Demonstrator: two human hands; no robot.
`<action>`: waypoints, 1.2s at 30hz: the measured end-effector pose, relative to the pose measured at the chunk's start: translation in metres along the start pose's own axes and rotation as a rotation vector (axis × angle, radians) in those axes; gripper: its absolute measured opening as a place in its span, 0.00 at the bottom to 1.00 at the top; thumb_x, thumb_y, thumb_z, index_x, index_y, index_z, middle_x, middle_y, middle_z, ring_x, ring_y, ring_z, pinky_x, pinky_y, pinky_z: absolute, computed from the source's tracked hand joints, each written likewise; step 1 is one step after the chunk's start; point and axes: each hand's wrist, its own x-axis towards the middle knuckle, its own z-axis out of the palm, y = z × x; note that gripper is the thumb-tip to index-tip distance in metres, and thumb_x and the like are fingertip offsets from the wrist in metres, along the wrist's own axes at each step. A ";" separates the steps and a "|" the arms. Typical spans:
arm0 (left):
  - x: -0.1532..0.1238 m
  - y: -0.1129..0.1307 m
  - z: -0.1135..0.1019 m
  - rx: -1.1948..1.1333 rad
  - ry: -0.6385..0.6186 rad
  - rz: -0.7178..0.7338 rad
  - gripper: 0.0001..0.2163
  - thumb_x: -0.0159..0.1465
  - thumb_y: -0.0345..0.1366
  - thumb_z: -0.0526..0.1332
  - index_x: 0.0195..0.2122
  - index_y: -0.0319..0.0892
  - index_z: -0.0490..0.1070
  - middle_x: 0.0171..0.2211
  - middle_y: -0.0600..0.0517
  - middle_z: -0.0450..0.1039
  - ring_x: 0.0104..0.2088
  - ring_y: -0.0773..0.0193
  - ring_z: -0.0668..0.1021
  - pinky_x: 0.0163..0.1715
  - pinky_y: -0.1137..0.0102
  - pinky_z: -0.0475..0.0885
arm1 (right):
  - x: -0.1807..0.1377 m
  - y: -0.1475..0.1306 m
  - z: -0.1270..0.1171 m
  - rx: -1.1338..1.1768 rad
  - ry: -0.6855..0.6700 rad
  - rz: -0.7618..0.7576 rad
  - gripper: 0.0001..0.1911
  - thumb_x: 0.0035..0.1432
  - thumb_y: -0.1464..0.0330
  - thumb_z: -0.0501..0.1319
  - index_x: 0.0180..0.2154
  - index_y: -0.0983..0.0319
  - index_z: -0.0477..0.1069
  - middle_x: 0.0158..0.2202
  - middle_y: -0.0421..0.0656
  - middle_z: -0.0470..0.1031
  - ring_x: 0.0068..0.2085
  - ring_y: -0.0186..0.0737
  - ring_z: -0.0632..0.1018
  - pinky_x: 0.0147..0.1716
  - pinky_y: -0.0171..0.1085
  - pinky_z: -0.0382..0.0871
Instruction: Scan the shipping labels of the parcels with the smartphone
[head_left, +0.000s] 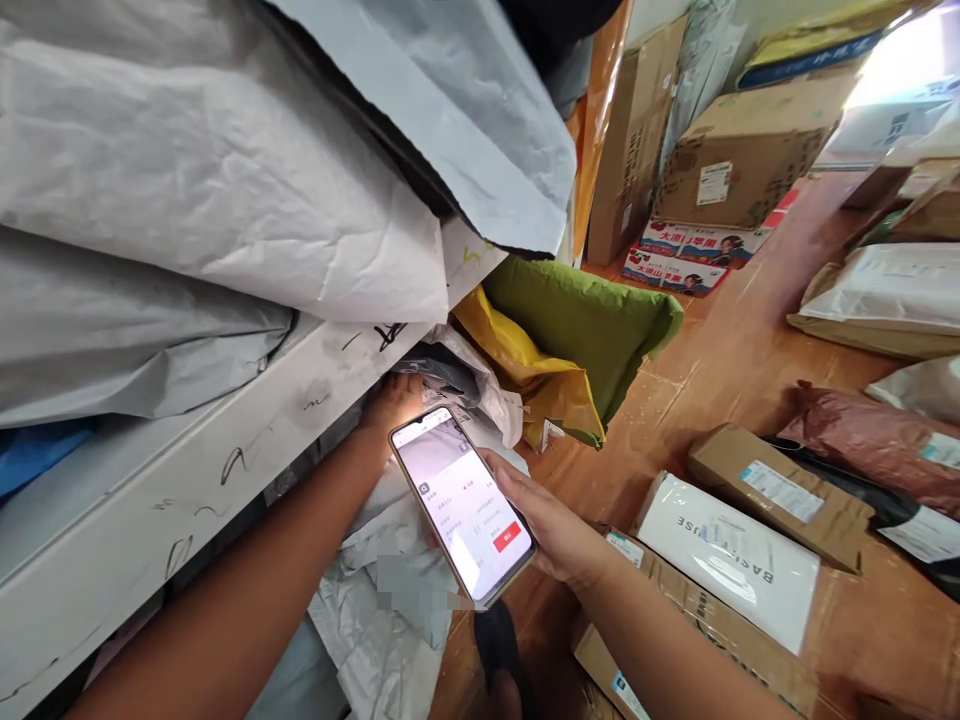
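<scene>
My right hand [544, 515] grips a smartphone [465, 510], whose lit screen shows a camera picture at the top and a red button lower down. Beyond the phone, my left hand [395, 402] reaches under the white shelf edge [315, 395] and rests at a pile of grey and white plastic mailer bags [480, 385]. A bright light falls on that hand near the phone's top. Its fingertips are hidden among the bags, so I cannot make out whether they hold one. A yellow mailer bag [532, 350] and a green mailer bag [592, 320] lie to the right of the pile.
Large white and grey bags [225, 170] overhang the shelf above my left arm. Parcels cover the floor at right, including a white box [731, 560] and a brown carton [776, 490]. A big cardboard box [750, 150] stands on red-and-white fruit boxes [675, 270] at the back.
</scene>
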 end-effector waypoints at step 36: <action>-0.023 -0.012 -0.005 -0.203 0.168 0.127 0.20 0.62 0.34 0.55 0.56 0.41 0.64 0.56 0.45 0.67 0.61 0.52 0.64 0.63 0.57 0.59 | 0.044 -0.008 -0.007 -0.263 0.007 -0.181 0.28 0.51 0.43 0.59 0.45 0.54 0.65 0.38 0.38 0.79 0.35 0.41 0.78 0.35 0.38 0.67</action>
